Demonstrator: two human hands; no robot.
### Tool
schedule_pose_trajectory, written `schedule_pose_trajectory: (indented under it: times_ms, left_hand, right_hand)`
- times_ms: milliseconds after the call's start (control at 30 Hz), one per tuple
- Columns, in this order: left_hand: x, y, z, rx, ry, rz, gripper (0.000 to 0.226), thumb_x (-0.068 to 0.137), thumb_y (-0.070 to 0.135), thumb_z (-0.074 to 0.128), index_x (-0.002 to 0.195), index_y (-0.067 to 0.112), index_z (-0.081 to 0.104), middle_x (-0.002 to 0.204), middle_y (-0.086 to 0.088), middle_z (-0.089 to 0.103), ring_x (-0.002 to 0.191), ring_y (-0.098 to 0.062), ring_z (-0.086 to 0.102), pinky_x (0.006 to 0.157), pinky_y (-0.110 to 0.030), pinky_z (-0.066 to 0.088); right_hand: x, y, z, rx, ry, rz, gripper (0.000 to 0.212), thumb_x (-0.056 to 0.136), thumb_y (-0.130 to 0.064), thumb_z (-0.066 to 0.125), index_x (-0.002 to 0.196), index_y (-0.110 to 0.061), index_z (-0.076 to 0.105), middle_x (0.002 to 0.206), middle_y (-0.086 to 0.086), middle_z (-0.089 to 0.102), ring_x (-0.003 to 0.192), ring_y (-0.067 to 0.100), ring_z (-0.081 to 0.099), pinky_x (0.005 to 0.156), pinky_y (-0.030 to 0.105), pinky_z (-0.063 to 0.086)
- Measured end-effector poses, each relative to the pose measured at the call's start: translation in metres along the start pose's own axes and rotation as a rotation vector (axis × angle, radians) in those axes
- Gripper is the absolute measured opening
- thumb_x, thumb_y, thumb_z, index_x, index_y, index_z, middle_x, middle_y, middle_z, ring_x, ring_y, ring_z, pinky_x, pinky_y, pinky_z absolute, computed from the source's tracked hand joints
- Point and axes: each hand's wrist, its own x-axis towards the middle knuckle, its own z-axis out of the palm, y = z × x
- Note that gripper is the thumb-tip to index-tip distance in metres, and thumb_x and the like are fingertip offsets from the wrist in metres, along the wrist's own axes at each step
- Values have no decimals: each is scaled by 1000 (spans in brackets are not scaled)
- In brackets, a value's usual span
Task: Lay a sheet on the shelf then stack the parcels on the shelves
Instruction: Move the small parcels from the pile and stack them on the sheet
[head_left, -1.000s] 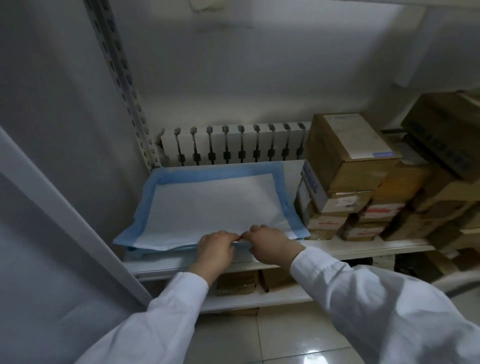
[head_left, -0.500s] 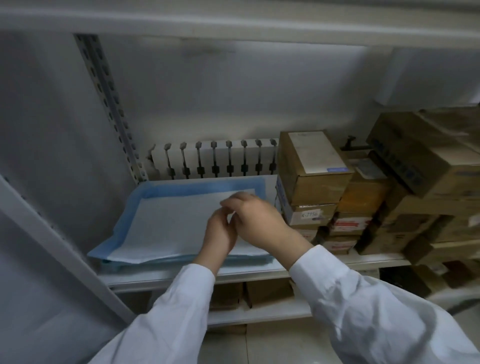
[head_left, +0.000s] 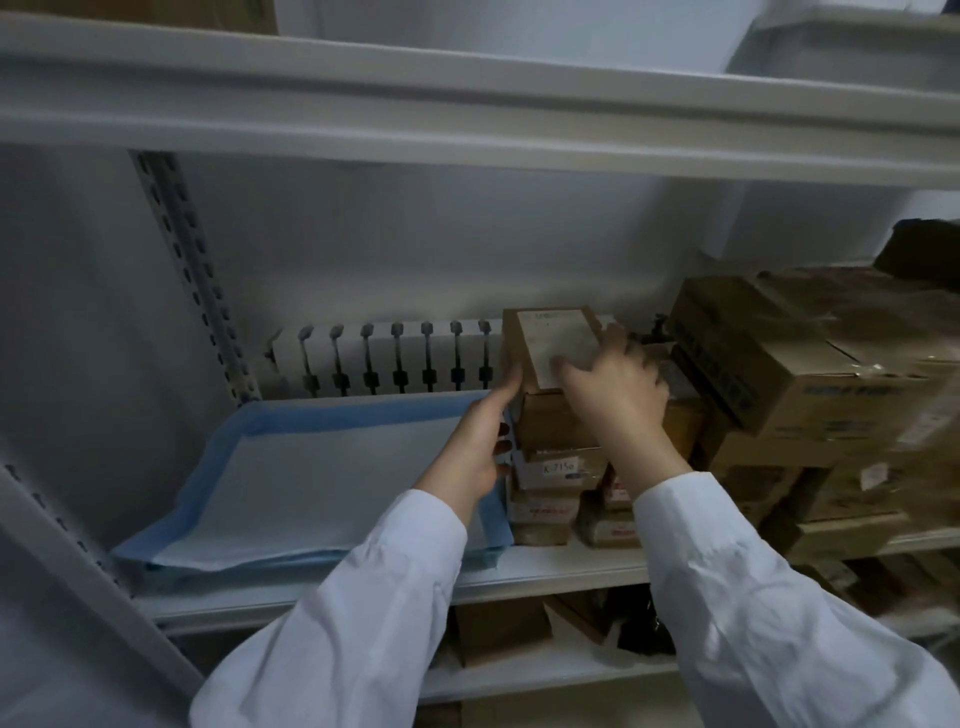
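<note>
A white sheet with a blue border (head_left: 322, 467) lies flat on the left half of the middle shelf (head_left: 545, 571). To its right stands a stack of small brown parcels (head_left: 558, 470). The top parcel (head_left: 545, 332) carries a white label. My left hand (head_left: 475, 441) presses against that parcel's left front corner, thumb up. My right hand (head_left: 618, 395) lies spread over its top and right side. The parcel sits on the stack between both hands.
Larger brown boxes (head_left: 779, 374) are piled at the right of the same shelf. A white slotted panel (head_left: 384, 358) stands along the back wall. An upper shelf (head_left: 467, 119) runs close overhead. A perforated post (head_left: 192, 270) bounds the left. More boxes (head_left: 498, 629) sit below.
Both hands left the sheet's front edge, moved up and right, and now rest on the top parcel. The view has tilted upward, showing the upper shelf.
</note>
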Motion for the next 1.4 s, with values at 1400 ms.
schedule_pose_trajectory:
  times_ms: [1400]
  left_hand:
    - [25, -40, -170, -462, 227, 181, 48, 83, 14, 65, 128, 9, 47, 111, -10, 61, 97, -20, 58, 72, -26, 47]
  right_hand:
    - [-13, -34, 97, 544, -80, -109, 94, 68, -55, 69, 145, -33, 19, 151, 4, 27, 137, 31, 32, 107, 57, 35]
